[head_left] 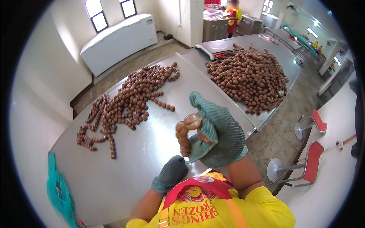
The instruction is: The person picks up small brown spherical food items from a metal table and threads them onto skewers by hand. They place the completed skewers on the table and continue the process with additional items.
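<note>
My right hand (224, 133), in a green knit glove, is raised over the near part of the steel table. Its fingers are closed around a short string of small, round brown sausages (183, 138), which curves over and hangs down. Lower and to the left, my left hand (172, 174) wears a darker grey-green glove. Its fingers are curled together close to the string's lower end; what they hold, if anything, is hidden. A loose heap of linked sausages (131, 97) lies on the table at the left. A taller sausage pile (249, 78) stands at the far right.
The steel table (140, 167) extends away from me. A scale (216, 47) sits behind the taller pile, and a teal mesh cloth (59, 192) hangs at the left edge. Red stools (315, 161) stand right. Beyond are a white chest freezer (118, 43) and another person (232, 17).
</note>
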A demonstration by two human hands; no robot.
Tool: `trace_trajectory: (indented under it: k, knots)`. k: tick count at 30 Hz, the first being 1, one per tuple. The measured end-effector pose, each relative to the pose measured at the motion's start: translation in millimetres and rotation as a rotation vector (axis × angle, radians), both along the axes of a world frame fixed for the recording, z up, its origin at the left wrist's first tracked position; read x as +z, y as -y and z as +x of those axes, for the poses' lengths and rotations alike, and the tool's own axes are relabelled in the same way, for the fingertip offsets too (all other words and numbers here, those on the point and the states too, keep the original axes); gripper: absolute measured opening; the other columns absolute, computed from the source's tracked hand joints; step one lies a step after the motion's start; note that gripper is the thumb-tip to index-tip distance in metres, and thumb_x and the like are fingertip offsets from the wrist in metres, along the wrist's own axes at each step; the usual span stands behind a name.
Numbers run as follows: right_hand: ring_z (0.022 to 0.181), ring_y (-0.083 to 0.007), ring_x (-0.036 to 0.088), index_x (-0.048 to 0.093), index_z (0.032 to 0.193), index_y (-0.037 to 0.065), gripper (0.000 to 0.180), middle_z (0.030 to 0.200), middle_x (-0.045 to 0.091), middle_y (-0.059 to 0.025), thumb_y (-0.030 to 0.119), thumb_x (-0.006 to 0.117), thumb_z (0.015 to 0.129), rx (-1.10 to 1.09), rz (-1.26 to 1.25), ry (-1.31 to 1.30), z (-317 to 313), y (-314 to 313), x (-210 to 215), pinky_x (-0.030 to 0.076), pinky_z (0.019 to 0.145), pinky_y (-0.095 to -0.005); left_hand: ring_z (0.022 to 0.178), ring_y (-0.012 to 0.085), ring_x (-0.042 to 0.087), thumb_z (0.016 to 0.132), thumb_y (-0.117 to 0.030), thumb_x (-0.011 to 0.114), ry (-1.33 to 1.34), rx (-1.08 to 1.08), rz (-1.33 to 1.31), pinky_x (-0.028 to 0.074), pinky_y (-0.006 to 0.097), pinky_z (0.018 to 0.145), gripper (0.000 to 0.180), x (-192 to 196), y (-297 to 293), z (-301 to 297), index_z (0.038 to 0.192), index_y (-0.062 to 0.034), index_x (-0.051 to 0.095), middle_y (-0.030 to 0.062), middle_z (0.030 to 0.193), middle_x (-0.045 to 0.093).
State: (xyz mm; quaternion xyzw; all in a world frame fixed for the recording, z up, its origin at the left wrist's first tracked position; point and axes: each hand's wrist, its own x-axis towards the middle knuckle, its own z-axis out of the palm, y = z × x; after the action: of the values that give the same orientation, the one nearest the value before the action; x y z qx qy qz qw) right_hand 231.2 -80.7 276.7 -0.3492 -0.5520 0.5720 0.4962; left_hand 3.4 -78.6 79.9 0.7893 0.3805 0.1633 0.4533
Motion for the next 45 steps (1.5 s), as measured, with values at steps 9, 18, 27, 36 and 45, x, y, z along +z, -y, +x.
trace_trajectory:
  k: [9, 18, 27, 36, 45]
  knots:
    - [0.091, -0.0423, 0.087, 0.084, 0.118, 0.016, 0.029, 0.095, 0.085, -0.0147, 0.045, 0.083, 0.113, -0.32, 0.709, 0.945, 11.9, 12.9, -60.3, 0.069, 0.078, -0.053, 0.132, 0.0342, 0.083, 0.086, -0.019, 0.109, 0.312, 0.011, -0.232, 0.074, 0.05, 0.105, 0.08, 135.5, -0.6, 22.8, 0.156, -0.0021, 0.073, 0.0164, 0.144, 0.084]
    - [0.067, -0.0046, 0.042, 0.068, 0.092, 0.021, 0.045, 0.078, 0.051, 0.0114, 0.05, 0.076, 0.126, 0.575, -0.846, -0.14, 61.9, 31.2, -132.9, 0.038, 0.06, -0.0313, 0.108, 0.0409, 0.09, 0.111, -0.055, 0.084, -0.87, -0.795, 0.281, 0.072, 0.052, 0.095, 0.055, 139.3, -30.7, 13.9, 0.139, -0.0077, 0.085, 0.0201, 0.121, 0.091]
    - [0.083, -0.0062, 0.067, 0.091, 0.138, 0.009, 0.027, 0.104, 0.08, 0.0069, 0.02, 0.071, 0.123, 0.321, -0.99, -0.237, 166.3, 142.3, -234.4, 0.054, 0.072, -0.0275, 0.106, 0.0343, 0.089, 0.123, -0.043, 0.075, -0.441, -0.913, 0.244, 0.07, 0.049, 0.093, 0.038, 70.4, -49.1, 21.5, 0.139, -0.0112, 0.09, 0.0153, 0.122, 0.091]
    - [0.072, -0.0084, 0.063, 0.087, 0.123, 0.01, 0.035, 0.086, 0.073, 0.0031, 0.035, 0.063, 0.13, -0.203, -0.978, -0.097, 296.8, 287.9, -273.4, 0.052, 0.068, -0.032, 0.094, 0.0306, 0.085, 0.117, -0.042, 0.086, -0.326, -0.728, 0.093, 0.069, 0.045, 0.088, 0.035, 86.8, -10.1, 119.9, 0.113, -0.0086, 0.097, 0.0198, 0.105, 0.09]
    - [0.069, -0.0045, 0.053, 0.08, 0.116, 0.016, 0.034, 0.087, 0.064, 0.0081, 0.044, 0.068, 0.131, -0.397, -0.718, -0.471, 259.6, 239.5, -290.3, 0.044, 0.063, -0.0276, 0.078, 0.0398, 0.081, 0.106, -0.03, 0.086, -0.189, -0.545, 0.577, 0.066, 0.052, 0.082, 0.027, 129.3, -57.8, 309.1, 0.094, -0.0062, 0.089, 0.0206, 0.086, 0.084]
